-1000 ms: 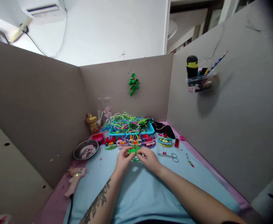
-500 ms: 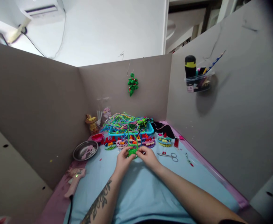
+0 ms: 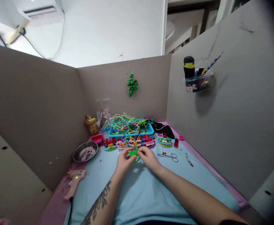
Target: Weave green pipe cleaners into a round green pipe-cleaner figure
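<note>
Between my two hands is a small piece of bright green cord work [image 3: 133, 153], with loose green strands looping up from it. My left hand [image 3: 124, 160] pinches its left side between thumb and fingers. On the other side, the closed fingers of my right hand [image 3: 148, 157] grip the green cord at the piece's edge. Just beyond my hands stands a row of colourful knotted figures, among them a pink and orange one [image 3: 121, 144] and a blue and yellow one [image 3: 164, 141]. Fine detail of the green knots is too small to make out.
Behind the figures, a blue tray [image 3: 113, 135] overflows with coloured cords. Scissors [image 3: 172, 157] lie to the right. At left are a metal bowl [image 3: 85, 152] and a pink corded glue gun [image 3: 75, 185]. Grey panels [image 3: 125, 84] enclose the blue-covered table [image 3: 139, 200].
The loose green strands have swung left and lower, and a small loop now shows under the piece. Both hands keep their grip in nearly the same place.
</note>
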Available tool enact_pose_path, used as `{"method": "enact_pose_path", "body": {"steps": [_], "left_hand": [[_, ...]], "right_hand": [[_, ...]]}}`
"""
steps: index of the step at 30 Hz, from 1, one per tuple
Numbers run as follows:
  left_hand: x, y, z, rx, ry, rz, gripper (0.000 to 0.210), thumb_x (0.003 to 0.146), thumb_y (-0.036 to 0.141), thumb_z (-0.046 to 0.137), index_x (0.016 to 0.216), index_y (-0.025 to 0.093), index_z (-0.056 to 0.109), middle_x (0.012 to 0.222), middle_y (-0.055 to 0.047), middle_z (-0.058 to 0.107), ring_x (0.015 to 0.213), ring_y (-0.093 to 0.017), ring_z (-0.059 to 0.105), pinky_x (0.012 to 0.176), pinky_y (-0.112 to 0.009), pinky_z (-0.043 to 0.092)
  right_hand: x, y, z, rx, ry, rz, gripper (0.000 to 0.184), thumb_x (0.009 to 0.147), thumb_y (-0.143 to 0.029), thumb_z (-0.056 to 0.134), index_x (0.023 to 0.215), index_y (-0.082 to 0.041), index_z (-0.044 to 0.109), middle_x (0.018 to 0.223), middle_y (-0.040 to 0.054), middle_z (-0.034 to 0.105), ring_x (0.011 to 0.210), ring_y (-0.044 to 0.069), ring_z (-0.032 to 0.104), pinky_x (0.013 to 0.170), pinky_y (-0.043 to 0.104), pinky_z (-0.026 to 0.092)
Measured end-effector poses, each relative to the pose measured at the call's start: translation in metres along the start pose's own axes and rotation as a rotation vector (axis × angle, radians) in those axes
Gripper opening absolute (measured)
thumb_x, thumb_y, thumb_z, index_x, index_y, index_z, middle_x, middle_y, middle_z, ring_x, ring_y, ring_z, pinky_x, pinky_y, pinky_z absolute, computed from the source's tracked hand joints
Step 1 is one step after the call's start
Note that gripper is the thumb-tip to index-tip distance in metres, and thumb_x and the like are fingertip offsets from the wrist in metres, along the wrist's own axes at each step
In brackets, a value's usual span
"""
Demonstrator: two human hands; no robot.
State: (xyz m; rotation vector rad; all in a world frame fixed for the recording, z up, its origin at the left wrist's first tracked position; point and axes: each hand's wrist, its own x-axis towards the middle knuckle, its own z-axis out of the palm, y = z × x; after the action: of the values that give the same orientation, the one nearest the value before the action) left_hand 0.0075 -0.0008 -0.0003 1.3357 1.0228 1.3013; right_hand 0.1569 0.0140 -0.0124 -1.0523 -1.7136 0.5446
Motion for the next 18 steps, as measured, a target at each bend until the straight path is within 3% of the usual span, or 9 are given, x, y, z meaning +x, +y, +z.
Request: {"method": "enact_pose_path", "body": {"steps": [7, 18], "left_hand": [[0.003, 0.0, -0.005, -0.176, 0.048, -0.062, 0.052, 0.054, 0.031, 0.078, 0.098, 0.013, 0.057, 0.067, -0.002, 0.068, 0.062, -0.014, 0.062, 0.062, -0.025, 0.045], [0.001, -0.001, -0.002, -0.213, 0.016, -0.069, 0.047, 0.053, 0.027, 0.079, 0.093, 0.014, 0.057, 0.071, -0.002, 0.069, 0.063, -0.014, 0.062, 0.065, -0.025, 0.044]], "right_hand": [[0.001, -0.011, -0.009, -0.021, -0.005, -0.132, 0.011, 0.078, -0.019, 0.054, 0.069, -0.019, 0.061, 0.075, 0.0025, 0.056, 0.079, 0.017, 0.053, 0.073, 0.03, 0.042], [-0.004, -0.015, -0.006, 0.062, -0.014, -0.113, 0.013, 0.076, -0.016, 0.053, 0.064, -0.018, 0.055, 0.074, 0.0008, 0.052, 0.075, 0.015, 0.052, 0.069, 0.027, 0.041]]}}
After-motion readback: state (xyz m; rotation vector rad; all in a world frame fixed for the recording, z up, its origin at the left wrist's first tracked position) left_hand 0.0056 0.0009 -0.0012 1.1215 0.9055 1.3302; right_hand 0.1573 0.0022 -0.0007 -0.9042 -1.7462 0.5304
